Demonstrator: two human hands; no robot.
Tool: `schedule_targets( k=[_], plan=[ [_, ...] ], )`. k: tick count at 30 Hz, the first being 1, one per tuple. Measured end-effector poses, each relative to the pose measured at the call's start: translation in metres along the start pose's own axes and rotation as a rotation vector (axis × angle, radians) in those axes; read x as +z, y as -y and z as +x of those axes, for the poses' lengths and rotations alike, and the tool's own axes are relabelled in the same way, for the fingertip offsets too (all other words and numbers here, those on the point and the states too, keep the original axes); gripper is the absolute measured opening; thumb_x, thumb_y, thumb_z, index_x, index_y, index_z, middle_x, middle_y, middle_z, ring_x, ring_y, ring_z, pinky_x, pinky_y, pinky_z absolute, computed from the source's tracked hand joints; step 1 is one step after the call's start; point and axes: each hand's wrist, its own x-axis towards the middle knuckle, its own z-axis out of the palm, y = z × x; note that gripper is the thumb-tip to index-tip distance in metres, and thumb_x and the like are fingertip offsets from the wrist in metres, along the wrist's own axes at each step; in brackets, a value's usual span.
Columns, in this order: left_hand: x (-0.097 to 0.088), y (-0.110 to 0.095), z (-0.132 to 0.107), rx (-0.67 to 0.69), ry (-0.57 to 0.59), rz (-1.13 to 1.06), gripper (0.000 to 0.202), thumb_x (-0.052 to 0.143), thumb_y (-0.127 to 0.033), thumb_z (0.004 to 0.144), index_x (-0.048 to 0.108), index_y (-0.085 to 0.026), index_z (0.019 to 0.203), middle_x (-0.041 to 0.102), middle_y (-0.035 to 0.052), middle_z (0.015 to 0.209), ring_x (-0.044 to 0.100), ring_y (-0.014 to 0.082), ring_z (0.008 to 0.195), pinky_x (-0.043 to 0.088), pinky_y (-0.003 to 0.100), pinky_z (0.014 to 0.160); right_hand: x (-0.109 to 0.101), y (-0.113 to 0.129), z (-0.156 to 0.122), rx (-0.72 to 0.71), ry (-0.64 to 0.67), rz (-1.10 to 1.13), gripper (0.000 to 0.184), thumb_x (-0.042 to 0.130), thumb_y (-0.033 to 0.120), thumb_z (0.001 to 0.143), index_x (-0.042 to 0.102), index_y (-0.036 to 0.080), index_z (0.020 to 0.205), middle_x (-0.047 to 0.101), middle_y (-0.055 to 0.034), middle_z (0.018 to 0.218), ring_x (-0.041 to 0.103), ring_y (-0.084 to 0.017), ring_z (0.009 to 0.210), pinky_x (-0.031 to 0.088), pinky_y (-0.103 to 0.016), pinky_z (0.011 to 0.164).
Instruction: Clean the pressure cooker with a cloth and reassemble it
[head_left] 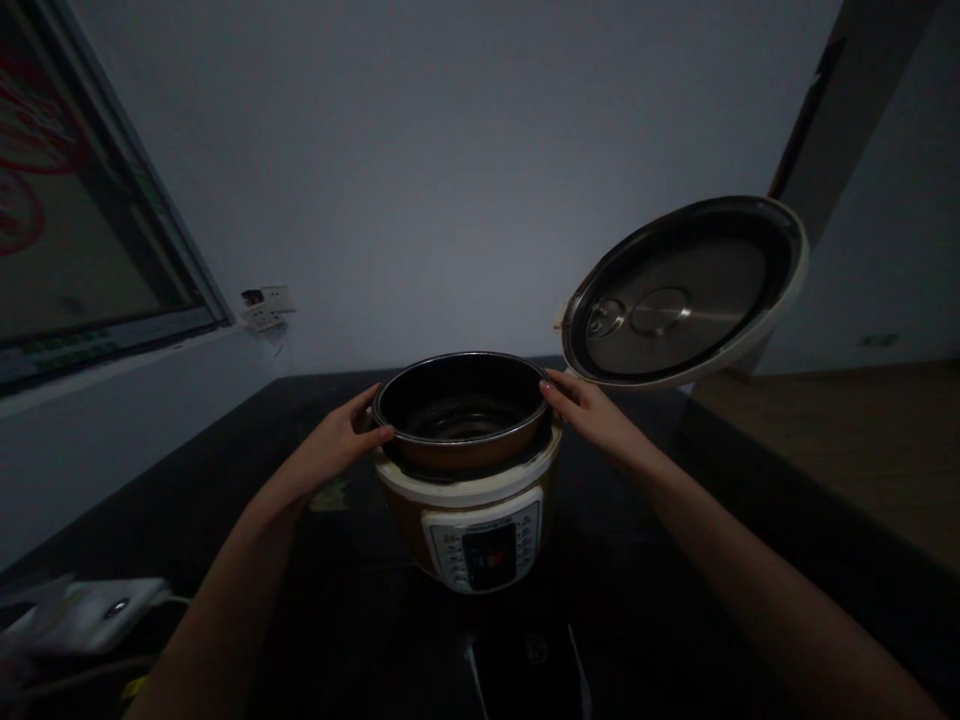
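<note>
Between my two hands is a dark inner pot (465, 455) with a brownish outer wall, raised partly out of an electric cooker (484, 535) with a control panel on its front. My left hand (349, 430) grips the pot's left rim, thumb over the near edge. At the right rim, my right hand (585, 405) holds on with its thumb against the edge. The inside of the pot looks dark, with a faint shine at the bottom. Swung up to the right is the cooker's round lid (675, 300), its metal underside facing me.
The cooker stands on a black tabletop (330, 620) against a pale wall. A white power strip or box (112, 610) with cords lies at the lower left. A dark flat object (531, 670) is in front of the cooker. Wall sockets (268, 305) sit beside the window.
</note>
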Motion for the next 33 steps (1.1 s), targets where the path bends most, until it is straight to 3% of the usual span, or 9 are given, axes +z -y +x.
schedule_targets(
  k=[6,13,18,27,33],
  plan=[
    [-0.002,0.008,-0.002,-0.046,0.018,0.053,0.075,0.075,-0.046,0.067,0.056,-0.024,0.137,0.061,0.0129,0.136,0.061,0.0357,0.121,0.047,0.053,0.102,-0.001,-0.005,0.000,0.031,-0.025,-0.011,0.059,0.060,0.066,0.082,0.070,0.019,0.115,0.068,-0.0128,0.118,0.061,-0.031,0.114,0.041,-0.055,0.105],
    [-0.001,0.007,-0.003,-0.081,0.040,0.030,0.077,0.073,-0.045,0.067,0.054,-0.021,0.138,0.059,0.0150,0.139,0.057,0.0353,0.125,0.042,0.054,0.107,-0.009,0.011,-0.001,0.081,0.167,0.140,0.032,0.069,0.047,0.080,0.074,0.025,0.102,0.074,-0.0071,0.105,0.066,-0.029,0.104,0.051,-0.051,0.097],
    [0.000,0.002,-0.004,-0.123,0.033,0.047,0.082,0.077,-0.047,0.062,0.055,-0.022,0.137,0.054,0.0146,0.143,0.053,0.0370,0.129,0.037,0.057,0.110,-0.016,0.011,0.002,0.167,0.199,0.128,0.019,0.071,0.042,0.078,0.074,0.025,0.084,0.074,-0.0071,0.089,0.066,-0.031,0.103,0.050,-0.055,0.097],
    [-0.001,0.004,-0.004,-0.037,0.048,0.038,0.074,0.078,-0.042,0.064,0.059,-0.025,0.134,0.060,0.0130,0.138,0.058,0.0362,0.124,0.043,0.053,0.105,-0.024,0.015,0.006,0.210,0.246,0.125,0.017,0.072,0.039,0.076,0.076,0.025,0.085,0.075,-0.0072,0.099,0.067,-0.029,0.099,0.048,-0.054,0.100],
    [-0.001,0.008,-0.005,-0.040,0.061,0.048,0.075,0.078,-0.040,0.064,0.059,-0.025,0.134,0.058,0.0146,0.140,0.057,0.0371,0.125,0.039,0.059,0.106,-0.022,0.018,0.006,0.171,0.284,0.093,0.019,0.072,0.041,0.074,0.078,0.027,0.087,0.076,-0.0063,0.096,0.068,-0.031,0.100,0.051,-0.056,0.097]
  ],
)
